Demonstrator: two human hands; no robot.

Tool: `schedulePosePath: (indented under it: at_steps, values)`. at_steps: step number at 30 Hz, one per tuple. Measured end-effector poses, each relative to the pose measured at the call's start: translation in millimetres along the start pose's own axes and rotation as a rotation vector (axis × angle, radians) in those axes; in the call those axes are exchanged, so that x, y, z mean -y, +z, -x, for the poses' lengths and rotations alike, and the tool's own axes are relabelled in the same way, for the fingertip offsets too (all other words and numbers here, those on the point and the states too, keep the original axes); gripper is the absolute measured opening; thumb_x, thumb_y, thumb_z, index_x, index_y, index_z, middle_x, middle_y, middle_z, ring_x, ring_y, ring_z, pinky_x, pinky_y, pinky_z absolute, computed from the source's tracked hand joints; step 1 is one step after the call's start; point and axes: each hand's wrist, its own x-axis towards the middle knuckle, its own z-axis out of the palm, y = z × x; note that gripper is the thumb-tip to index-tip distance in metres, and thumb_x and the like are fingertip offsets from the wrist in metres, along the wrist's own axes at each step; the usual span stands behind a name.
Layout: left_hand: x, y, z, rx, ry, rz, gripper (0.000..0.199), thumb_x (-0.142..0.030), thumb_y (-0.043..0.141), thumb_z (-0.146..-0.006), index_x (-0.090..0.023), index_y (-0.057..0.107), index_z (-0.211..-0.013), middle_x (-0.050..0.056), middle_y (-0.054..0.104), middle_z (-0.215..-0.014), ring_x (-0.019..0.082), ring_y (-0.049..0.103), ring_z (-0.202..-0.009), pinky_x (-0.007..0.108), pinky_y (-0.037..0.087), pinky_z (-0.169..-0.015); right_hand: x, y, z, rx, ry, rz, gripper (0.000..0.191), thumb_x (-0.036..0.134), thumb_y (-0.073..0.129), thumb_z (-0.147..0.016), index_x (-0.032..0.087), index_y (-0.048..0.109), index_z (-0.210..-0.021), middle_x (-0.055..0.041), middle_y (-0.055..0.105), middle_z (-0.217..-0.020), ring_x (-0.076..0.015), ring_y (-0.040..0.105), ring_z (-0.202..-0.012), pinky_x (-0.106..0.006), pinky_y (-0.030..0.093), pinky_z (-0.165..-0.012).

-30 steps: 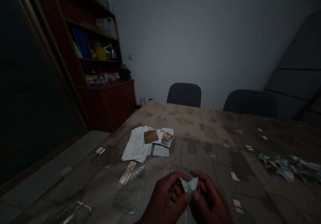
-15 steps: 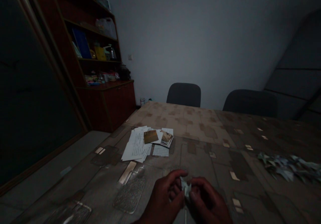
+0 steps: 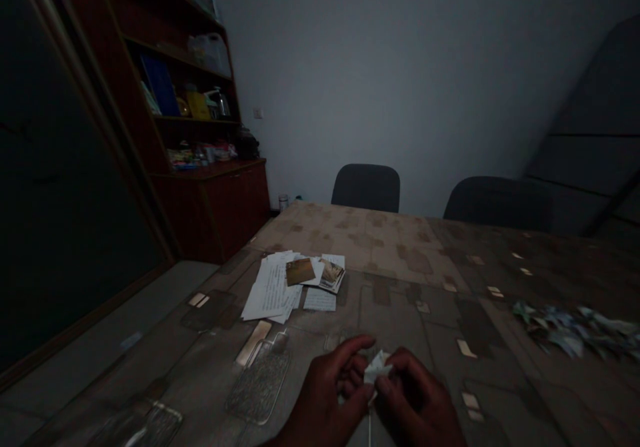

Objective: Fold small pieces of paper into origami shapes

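Note:
Between my two hands, above the near part of the table, is a small pale folded piece of paper (image 3: 377,367) with pointed corners. The thumb of my left hand (image 3: 341,383) presses its lower left edge, while the index finger arches over it. My right hand (image 3: 413,390) pinches the paper's right side between thumb and fingers. To the right on the table lies a heap of folded paper pieces (image 3: 570,330), pale with green and bluish patches; the dim light blurs their exact shapes.
Printed sheets (image 3: 270,290) and several picture cards (image 3: 300,271) lie on the patterned tablecloth (image 3: 390,247) ahead of my hands. Two dark chairs (image 3: 366,187) stand at the far side, before a wall. A red-brown cabinet (image 3: 215,207) with filled shelves is at left.
The paper has turned and tilted between my fingers, showing more of its pale surface. My right hand's fingers have shifted slightly along it. The heap and sheets stay put.

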Motion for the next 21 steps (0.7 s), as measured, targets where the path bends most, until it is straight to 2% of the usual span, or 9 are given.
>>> schedulePosePath:
  at_steps: [2,4,6,9,11,14,16,17,21]
  values:
    - [3,-0.6,0,0.011,0.010,-0.037,0.048,-0.019,0.062,-0.078,-0.014,0.057,-0.126,0.009,0.065,-0.089,0.019,0.060,-0.076,0.031,0.047,-0.069,1,1,0,-0.029,0.024,-0.006,0.018,0.039,0.065,-0.078,0.022,0.062,-0.082,0.0042,0.053,-0.064,-0.0163,0.050,-0.061,-0.025,0.039,-0.058]
    - [4,-2.2,0,0.028,0.031,-0.085,0.049,-0.018,0.060,-0.080,-0.014,0.056,-0.128,0.009,0.066,-0.088,0.020,0.061,-0.077,0.031,0.047,-0.069,2,0,0,-0.066,0.047,-0.003,0.025,0.038,0.066,-0.077,0.023,0.062,-0.097,0.0036,0.056,-0.069,-0.0175,0.053,-0.064,-0.026,0.041,-0.061]
    - [3,-4.2,0,0.038,0.054,-0.140,0.049,-0.018,0.059,-0.081,-0.015,0.054,-0.130,0.009,0.066,-0.087,0.019,0.060,-0.076,0.030,0.046,-0.069,2,-2,-1,-0.043,0.059,0.020,0.031,0.037,0.065,-0.076,0.022,0.062,-0.103,0.0031,0.057,-0.071,-0.0182,0.054,-0.066,-0.027,0.042,-0.063]
    - [-2,-6.3,0,0.041,0.055,-0.204,0.051,-0.019,0.058,-0.080,-0.013,0.053,-0.131,0.008,0.066,-0.085,0.018,0.058,-0.072,0.029,0.045,-0.067,2,-6,-4,0.082,0.049,0.078,0.019,0.038,0.062,-0.079,0.021,0.063,-0.086,0.0040,0.051,-0.065,-0.0174,0.050,-0.062,-0.026,0.040,-0.060]
    - [-5,-6.3,-1,0.028,0.031,-0.212,0.051,-0.019,0.057,-0.079,-0.012,0.054,-0.129,0.007,0.065,-0.083,0.018,0.058,-0.071,0.028,0.043,-0.066,1,-8,-5,0.090,0.037,0.107,0.021,0.040,0.060,-0.080,0.021,0.057,-0.073,0.0047,0.048,-0.062,-0.0168,0.047,-0.061,-0.025,0.038,-0.058]
    - [-10,-4.1,-2,-0.010,-0.042,-0.169,0.030,-0.021,0.061,-0.076,-0.012,0.067,-0.104,0.003,0.062,-0.073,0.017,0.055,-0.068,0.026,0.041,-0.063,-1,-7,-5,0.018,0.039,0.135,0.030,0.045,0.059,-0.080,0.021,0.051,-0.064,0.0053,0.044,-0.059,-0.0160,0.045,-0.059,-0.025,0.034,-0.056]
    - [-12,-2.0,-4,-0.026,-0.108,-0.127,0.013,-0.023,0.064,-0.073,-0.012,0.067,-0.078,0.000,0.056,-0.063,0.015,0.052,-0.062,0.025,0.038,-0.059,-1,-5,-4,0.004,0.042,0.135,0.034,0.048,0.058,-0.081,0.021,0.050,-0.063,0.0053,0.043,-0.058,-0.0156,0.043,-0.058,-0.024,0.033,-0.055]
    - [-12,-1.0,-4,-0.022,-0.140,-0.095,0.012,-0.025,0.064,-0.071,-0.013,0.063,-0.070,-0.001,0.054,-0.059,0.014,0.051,-0.060,0.024,0.037,-0.057,-1,-4,-4,0.009,0.042,0.127,0.035,0.049,0.059,-0.080,0.021,0.050,-0.062,0.0052,0.043,-0.057,-0.0155,0.043,-0.058,-0.024,0.032,-0.054]
    - [-11,1.3,-7,0.004,-0.264,0.093,0.018,-0.032,0.062,-0.068,-0.015,0.056,-0.068,0.001,0.060,-0.056,0.013,0.051,-0.051,0.025,0.040,-0.052,7,-5,-4,0.029,0.080,0.046,0.042,0.054,0.055,-0.084,0.021,0.047,-0.060,0.0053,0.041,-0.057,-0.0144,0.041,-0.056,-0.024,0.032,-0.053]
